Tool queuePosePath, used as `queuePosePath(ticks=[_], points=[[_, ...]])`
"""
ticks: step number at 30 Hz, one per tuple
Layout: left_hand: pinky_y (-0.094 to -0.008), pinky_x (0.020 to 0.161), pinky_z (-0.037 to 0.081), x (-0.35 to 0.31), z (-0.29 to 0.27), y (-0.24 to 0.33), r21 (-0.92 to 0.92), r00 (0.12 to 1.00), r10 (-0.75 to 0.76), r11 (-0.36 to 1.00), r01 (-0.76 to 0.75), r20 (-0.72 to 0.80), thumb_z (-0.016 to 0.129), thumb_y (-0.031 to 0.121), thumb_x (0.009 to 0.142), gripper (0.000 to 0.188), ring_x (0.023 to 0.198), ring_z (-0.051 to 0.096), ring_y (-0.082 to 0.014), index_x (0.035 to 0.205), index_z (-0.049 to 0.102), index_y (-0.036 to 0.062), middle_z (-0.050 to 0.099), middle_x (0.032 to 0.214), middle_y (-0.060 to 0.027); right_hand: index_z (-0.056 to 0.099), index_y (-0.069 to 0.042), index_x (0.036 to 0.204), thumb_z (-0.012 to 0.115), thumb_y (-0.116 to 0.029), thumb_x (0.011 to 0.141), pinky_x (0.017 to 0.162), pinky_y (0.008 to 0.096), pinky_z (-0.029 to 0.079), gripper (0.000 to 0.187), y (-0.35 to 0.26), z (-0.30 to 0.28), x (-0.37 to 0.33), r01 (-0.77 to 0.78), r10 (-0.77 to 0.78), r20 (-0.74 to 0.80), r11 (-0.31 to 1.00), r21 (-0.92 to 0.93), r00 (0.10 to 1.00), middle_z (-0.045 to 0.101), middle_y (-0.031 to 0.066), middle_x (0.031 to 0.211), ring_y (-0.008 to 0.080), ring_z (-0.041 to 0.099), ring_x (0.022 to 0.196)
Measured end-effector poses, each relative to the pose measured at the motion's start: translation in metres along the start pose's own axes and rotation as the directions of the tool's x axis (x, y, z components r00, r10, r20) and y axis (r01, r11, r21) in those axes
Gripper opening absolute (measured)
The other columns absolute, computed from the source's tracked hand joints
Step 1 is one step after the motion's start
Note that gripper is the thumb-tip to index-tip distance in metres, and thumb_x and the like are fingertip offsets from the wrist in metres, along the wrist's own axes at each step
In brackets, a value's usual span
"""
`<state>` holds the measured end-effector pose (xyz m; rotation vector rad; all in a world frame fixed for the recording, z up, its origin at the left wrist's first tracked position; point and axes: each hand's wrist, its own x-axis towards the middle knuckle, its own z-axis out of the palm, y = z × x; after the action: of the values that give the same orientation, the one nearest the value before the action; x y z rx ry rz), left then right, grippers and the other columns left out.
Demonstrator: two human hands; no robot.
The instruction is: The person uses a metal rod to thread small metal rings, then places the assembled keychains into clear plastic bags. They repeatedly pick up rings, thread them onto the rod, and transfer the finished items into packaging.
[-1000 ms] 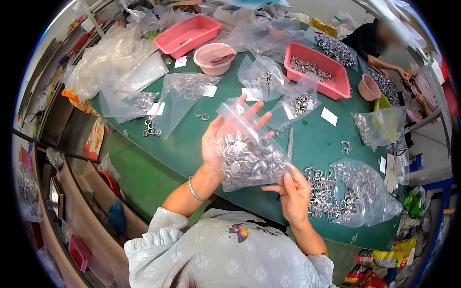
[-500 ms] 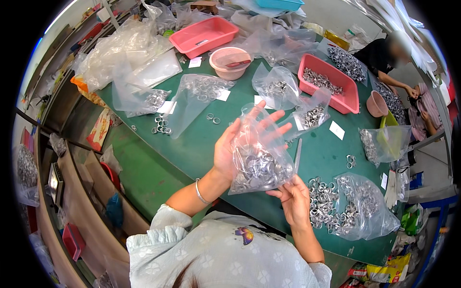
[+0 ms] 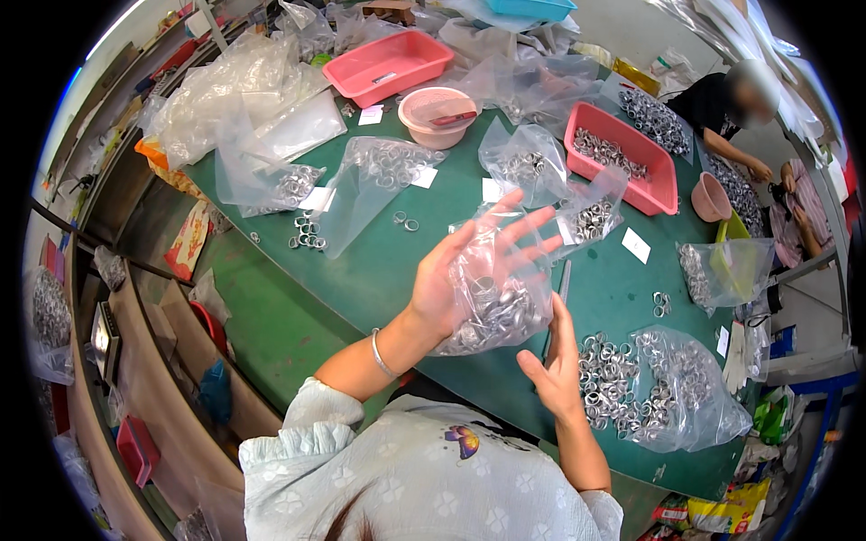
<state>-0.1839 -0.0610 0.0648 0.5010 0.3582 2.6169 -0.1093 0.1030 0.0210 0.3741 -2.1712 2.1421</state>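
A clear plastic bag of metal rings lies against the palm and spread fingers of my left hand, which bears it above the table. Some of those fingers show through the plastic; whether they are inside or behind it I cannot tell. Close by the bag's right side, my right hand is open, thumb apart from its straight fingers. Whether its fingertips touch the plastic is unclear. A loose pile of rings and another bag of rings lie to its right. Beyond the bag, a long thin metal tool is partly hidden.
On the green table, bagged rings and paper slips lie farther off. A pink tray holds rings; another pink tray and a pink bowl stand behind. A co-worker sits at the far right.
My right hand has let go of the bag's lower corner and opened. My left hand has moved slightly right and the bag has tilted.
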Motion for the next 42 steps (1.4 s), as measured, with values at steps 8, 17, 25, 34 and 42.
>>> queuePosePath(ticks=[8,17,25,34,42], points=[[-0.0552,0.105,0.025,0.011,-0.009,-0.003,-0.111,0.984,-0.175,0.978,0.176,0.021,0.032,0.030,0.093,0.056,0.133,0.022,-0.0439,0.142,0.018,0.0081,0.018,0.147,-0.0206,0.054,0.004,0.112,0.071,-0.017,0.078,0.079,0.0261,0.045,0.043,-0.014,-0.002,0.017,-0.227,0.221,0.060,0.967,0.117,0.973,0.062,0.0052,0.097,0.0115,0.057,0.089],[-0.0578,0.105,0.024,0.013,-0.023,-0.003,-0.169,0.976,-0.210,0.965,0.198,-0.055,0.029,0.029,0.092,0.055,0.132,0.024,-0.0441,0.143,0.018,0.0084,0.021,0.145,-0.0238,0.063,0.002,0.089,0.063,-0.013,0.084,0.062,0.0209,0.040,0.016,-0.003,0.006,0.013,-0.232,0.270,-0.199,0.953,0.196,0.942,0.060,-0.0009,0.076,0.0046,0.050,0.069],[-0.0549,0.104,0.026,0.015,-0.032,0.000,-0.033,0.983,-0.162,0.987,0.160,-0.084,0.027,0.034,0.095,0.055,0.131,0.026,-0.0440,0.143,0.017,0.0104,0.024,0.143,-0.0260,0.064,0.003,0.086,0.056,-0.009,0.088,0.062,0.0200,0.040,0.014,0.009,0.011,0.011,-0.215,0.295,-0.266,0.932,0.291,0.918,0.061,0.0008,0.077,0.0050,0.052,0.068],[-0.0397,0.103,0.034,-0.011,-0.036,0.008,0.372,0.968,-0.242,0.894,0.249,-0.068,0.050,0.034,0.089,0.066,0.121,0.045,-0.0298,0.139,0.024,0.0001,0.040,0.135,-0.0212,0.062,0.003,0.092,0.052,-0.009,0.091,0.068,0.0216,0.043,0.015,0.018,0.009,0.014,-0.142,0.275,-0.348,0.921,0.362,0.896,0.062,0.0028,0.084,0.0065,0.054,0.073],[-0.0320,0.097,0.041,-0.020,-0.042,0.002,0.503,0.979,-0.132,0.843,0.194,-0.157,0.061,0.011,0.083,0.060,0.114,0.051,-0.0205,0.135,0.033,-0.0018,0.046,0.131,-0.0170,0.060,0.001,0.096,0.049,-0.012,0.093,0.072,0.0227,0.044,0.017,0.018,0.008,0.022,-0.221,0.393,-0.298,0.851,0.476,0.870,0.062,0.0033,0.090,0.0068,0.054,0.079]])
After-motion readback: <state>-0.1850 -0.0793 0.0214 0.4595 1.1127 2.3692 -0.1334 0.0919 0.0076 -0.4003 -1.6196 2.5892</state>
